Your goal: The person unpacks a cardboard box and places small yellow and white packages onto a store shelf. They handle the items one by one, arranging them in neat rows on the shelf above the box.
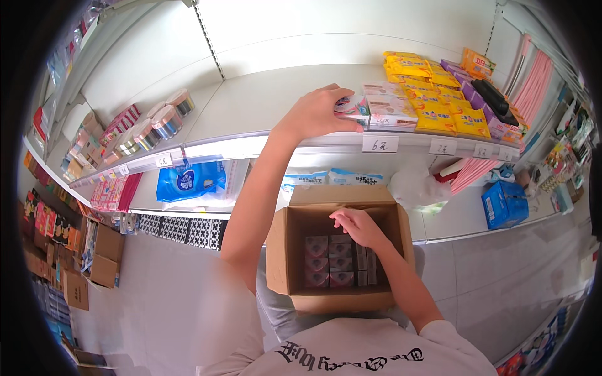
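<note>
My left hand [320, 113] reaches over the front of the upper shelf [263, 103] and grips a small soap box [353, 109], pink, white and green. This box stands directly left of stacked Lux soap boxes [391, 113]. Over the open cardboard carton [342, 301] on my lap hovers my right hand [357, 227], its fingers loosely curled and no object visible in them. Inside the carton lie rows of small boxes [329, 263] with rounded emblems. Others at the right stand on edge, partly under my right forearm.
Yellow soap packs [430, 103] and purple boxes [470, 91] line the shelf farther right, with a black object [491, 99] on top. Cylindrical tubs [164, 121] sit at the left. Handwritten price tags [380, 144] run along the shelf edge. Below are a blue pack [190, 181] and a blue box [505, 205].
</note>
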Demonstrator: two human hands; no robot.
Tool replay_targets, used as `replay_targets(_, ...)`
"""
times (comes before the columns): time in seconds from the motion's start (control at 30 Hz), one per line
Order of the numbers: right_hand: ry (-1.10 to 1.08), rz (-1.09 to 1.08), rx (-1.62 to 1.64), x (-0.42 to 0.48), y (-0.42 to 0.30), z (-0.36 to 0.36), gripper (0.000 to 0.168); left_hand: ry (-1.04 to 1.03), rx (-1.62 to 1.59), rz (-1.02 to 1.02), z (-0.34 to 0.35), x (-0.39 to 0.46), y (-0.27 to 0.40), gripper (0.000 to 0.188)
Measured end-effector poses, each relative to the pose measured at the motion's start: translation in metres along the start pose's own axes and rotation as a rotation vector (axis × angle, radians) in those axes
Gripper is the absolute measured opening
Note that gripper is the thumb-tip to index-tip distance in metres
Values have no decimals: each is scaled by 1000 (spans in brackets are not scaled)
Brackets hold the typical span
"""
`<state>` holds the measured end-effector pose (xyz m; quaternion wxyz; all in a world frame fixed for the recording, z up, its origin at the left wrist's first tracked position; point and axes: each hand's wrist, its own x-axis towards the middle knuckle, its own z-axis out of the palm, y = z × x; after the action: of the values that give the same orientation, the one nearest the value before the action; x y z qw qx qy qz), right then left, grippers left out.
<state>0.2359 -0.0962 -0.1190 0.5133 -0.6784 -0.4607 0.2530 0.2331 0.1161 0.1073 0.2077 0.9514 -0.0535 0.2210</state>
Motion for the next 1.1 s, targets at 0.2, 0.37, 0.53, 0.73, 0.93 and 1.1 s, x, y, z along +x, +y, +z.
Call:
replay_targets(0.2, -18, 22, -27, 4, -3, 3, 32, -10, -25, 9, 1, 0, -6, 75)
replay_targets(0.37, -33, 44, -46, 6, 3, 3, 32, 9, -71, -2, 6, 3, -9, 71)
replay_targets(0.53, -21, 18, -84, 6, 7, 0, 32, 103, -64, 90, 11, 5, -9, 66)
replay_targets(0.73, -61, 1, -135, 8, 18, 7, 31, 625, -23, 285, 9, -22, 1, 36)
replay_targets(0.93, -194, 165, -416, 0, 44, 4, 28, 258, -222, 56, 65, -121, 27, 16)
replay_targets(1.1, -514, 326, -618, -3, 49, 15, 35, -84, -342, -187, 123, -196, 3, 12)
